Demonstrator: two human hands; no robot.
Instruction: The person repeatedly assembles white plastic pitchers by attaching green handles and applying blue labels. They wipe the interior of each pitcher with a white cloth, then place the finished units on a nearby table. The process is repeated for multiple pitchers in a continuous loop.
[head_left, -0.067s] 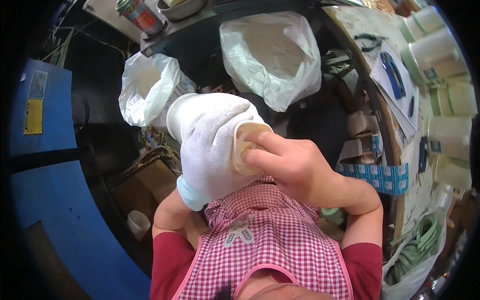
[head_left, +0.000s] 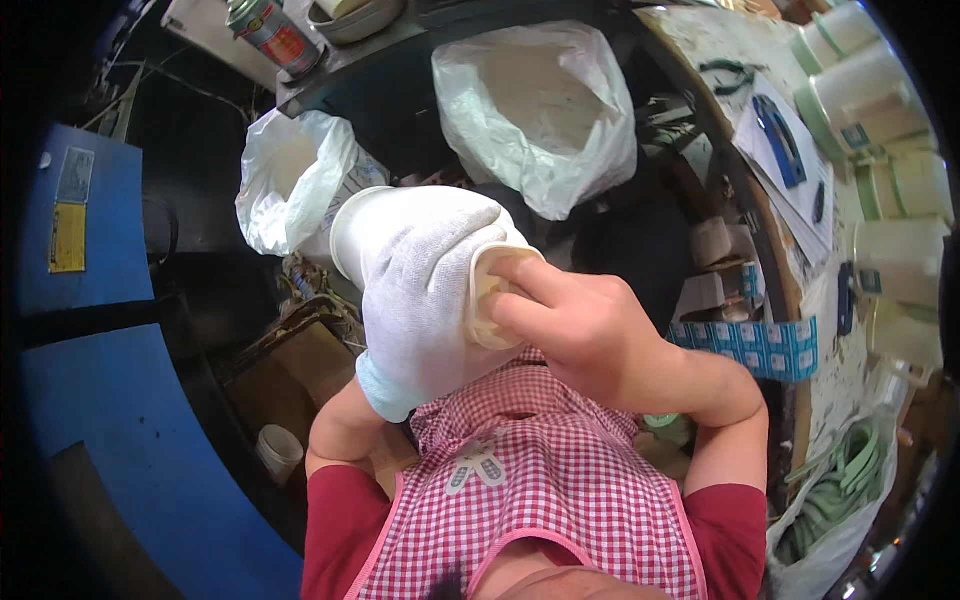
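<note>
My left hand point(head_left: 420, 290), in a white knit glove with a pale blue cuff, is closed around a white plastic container point(head_left: 347, 240) held on its side before my chest. Its wide rim points left. At the right end, beside the glove, is a smaller cream-coloured opening with a rounded rim. Bare, my right hand point(head_left: 590, 335) reaches into that opening with thumb and forefinger bent together. The fingertips are partly hidden inside, and I cannot make out what they pinch. The glove covers the container's middle.
Two open white plastic bags, a large one point(head_left: 540, 190) and a smaller one point(head_left: 290, 225), stand beyond my hands. A blue cabinet point(head_left: 100, 400) fills the left. On the right bench are pliers point(head_left: 728, 75), a blue cutter point(head_left: 780, 140), translucent containers point(head_left: 900, 250) and a bag of green strips point(head_left: 835, 490).
</note>
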